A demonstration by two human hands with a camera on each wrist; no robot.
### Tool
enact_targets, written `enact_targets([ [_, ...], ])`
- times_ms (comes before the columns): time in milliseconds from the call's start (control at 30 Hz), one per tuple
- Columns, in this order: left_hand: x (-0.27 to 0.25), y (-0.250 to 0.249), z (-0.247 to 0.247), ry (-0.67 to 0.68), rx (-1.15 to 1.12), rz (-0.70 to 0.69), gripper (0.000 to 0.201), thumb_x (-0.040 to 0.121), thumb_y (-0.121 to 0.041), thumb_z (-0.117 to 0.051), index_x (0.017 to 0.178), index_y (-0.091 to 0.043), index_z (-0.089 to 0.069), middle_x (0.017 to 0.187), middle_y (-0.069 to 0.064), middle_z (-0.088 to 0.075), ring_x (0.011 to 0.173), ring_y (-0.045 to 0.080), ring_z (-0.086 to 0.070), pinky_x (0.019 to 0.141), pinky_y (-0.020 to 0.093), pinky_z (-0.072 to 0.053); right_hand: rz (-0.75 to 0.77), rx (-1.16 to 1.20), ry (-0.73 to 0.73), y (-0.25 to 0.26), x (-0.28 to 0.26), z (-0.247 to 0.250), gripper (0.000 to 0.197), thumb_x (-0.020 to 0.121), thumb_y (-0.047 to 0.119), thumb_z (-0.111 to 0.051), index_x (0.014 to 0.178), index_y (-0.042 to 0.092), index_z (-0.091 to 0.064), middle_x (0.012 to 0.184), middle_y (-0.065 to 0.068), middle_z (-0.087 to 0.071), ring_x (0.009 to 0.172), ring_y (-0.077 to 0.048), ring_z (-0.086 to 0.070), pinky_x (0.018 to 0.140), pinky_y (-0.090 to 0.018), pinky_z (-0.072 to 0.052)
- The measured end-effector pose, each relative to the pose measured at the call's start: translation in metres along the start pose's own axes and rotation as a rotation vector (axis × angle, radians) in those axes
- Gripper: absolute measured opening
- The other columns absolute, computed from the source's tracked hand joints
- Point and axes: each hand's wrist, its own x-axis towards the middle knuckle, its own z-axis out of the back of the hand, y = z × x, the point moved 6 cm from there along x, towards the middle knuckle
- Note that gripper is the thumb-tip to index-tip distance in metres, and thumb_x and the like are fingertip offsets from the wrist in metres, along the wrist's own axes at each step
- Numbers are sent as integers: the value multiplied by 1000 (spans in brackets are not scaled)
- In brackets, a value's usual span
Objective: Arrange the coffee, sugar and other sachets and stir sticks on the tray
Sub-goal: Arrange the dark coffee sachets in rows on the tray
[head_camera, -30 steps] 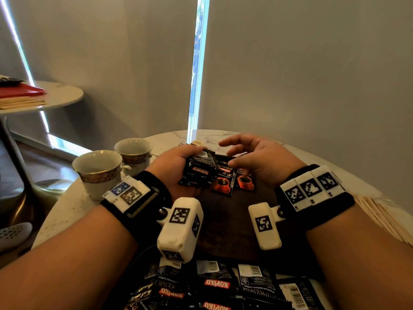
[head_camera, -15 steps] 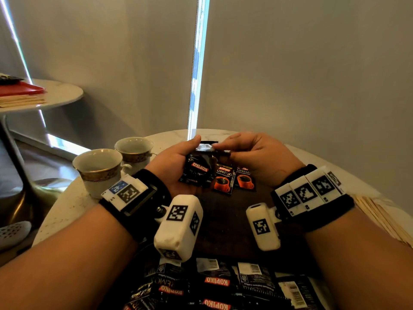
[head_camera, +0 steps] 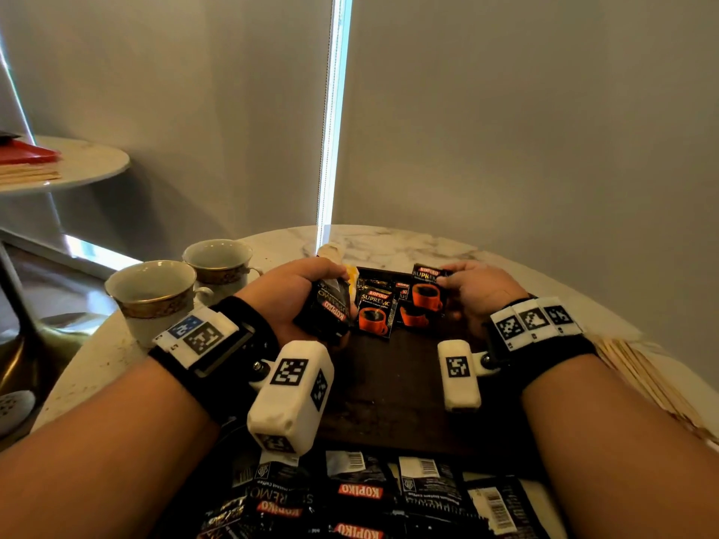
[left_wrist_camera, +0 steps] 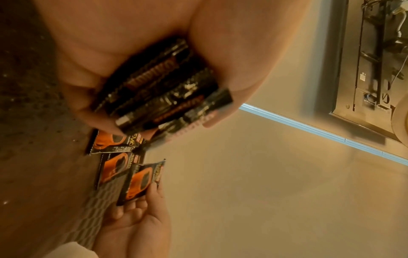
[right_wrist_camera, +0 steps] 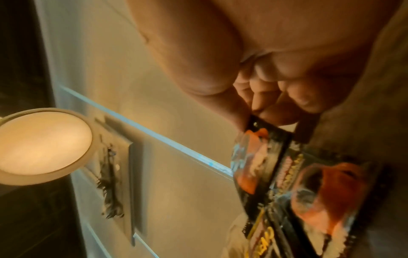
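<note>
- My right hand (head_camera: 472, 291) pinches one Kopiko sachet (head_camera: 427, 291) upright by its right edge, over the tray's (head_camera: 389, 383) far end, just right of the sachet row (head_camera: 375, 313).
- My left hand (head_camera: 290, 295) grips the spare sachet stack (head_camera: 325, 309), left of that row.

The room is dim. Bright daylight comes through a thin gap in the blinds (head_camera: 334, 110) at 12 o'clock. Both wrist pictures look orange and blurry. A round lamp (right_wrist_camera: 42, 145) glows at 9 o'clock. Edges bend.
</note>
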Motion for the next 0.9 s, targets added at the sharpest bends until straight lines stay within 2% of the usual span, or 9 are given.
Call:
enact_targets([
  [100,3,5,0,15,26,36,50,71,-23,-67,118,-15,-53,91,16,-62,69,24,-64,60,39,-54,-116,-34,50,-16,2,-3,14,94,0,-56,91,13,-60,100,-22,-63,67,-25,-54,47,-30,-36],
  [267,7,7,5,1,62,53,60,71,-25,-71,127,-18,-51,95,17,-61,71,27,-67,59,42,-53,-183,-156,88,-22,4,-4,12,94,9,-59,94,18,-67,108,-23,-71,81,-29,-56,51,-32,-38],
  [333,7,6,7,-4,68,54,67,71,-25,-72,133,-18,-48,97,18,-60,70,28,-68,60,43,-53,-190,-154,81,-21,2,-3,11,93,10,-62,96,18,-70,105,-20,-73,73,-24,-57,51,-31,-39],
  [433,7,7,8,-21,100,52,75,70,-26,-74,140,-18,-47,100,18,-61,73,28,-69,61,45,-53,-193,-154,81,-21,0,-2,10,92,7,-64,98,13,-69,91,-14,-65,61,-16,-51,50,-28,-37],
  [533,6,7,7,-36,118,51,72,74,-26,-72,141,-18,-48,98,18,-61,73,28,-69,62,44,-54,-212,-161,69,-22,-3,-2,15,86,10,-72,101,8,-70,89,-13,-64,68,-21,-52,54,-30,-40],
  [667,4,6,7,-45,122,54,77,70,-26,-73,142,-17,-46,96,19,-62,70,29,-70,59,43,-55,-232,-167,66,-22,-4,-3,20,83,10,-75,101,5,-68,87,-13,-65,73,-24,-53,57,-32,-42],
  [800,2,5,6,-79,146,35,56,87,-24,-66,139,-14,-49,88,18,-64,63,27,-69,58,41,-56,-220,-165,94,-20,-7,-4,14,87,6,-71,99,6,-65,89,-14,-65,69,-20,-54,57,-29,-43],
  [900,1,6,5,-89,161,34,49,93,-24,-61,138,-11,-50,79,17,-65,58,25,-68,55,37,-56,-203,-142,96,-18,-10,-5,9,89,1,-69,95,5,-63,81,-12,-62,63,-16,-54,55,-28,-46],
])
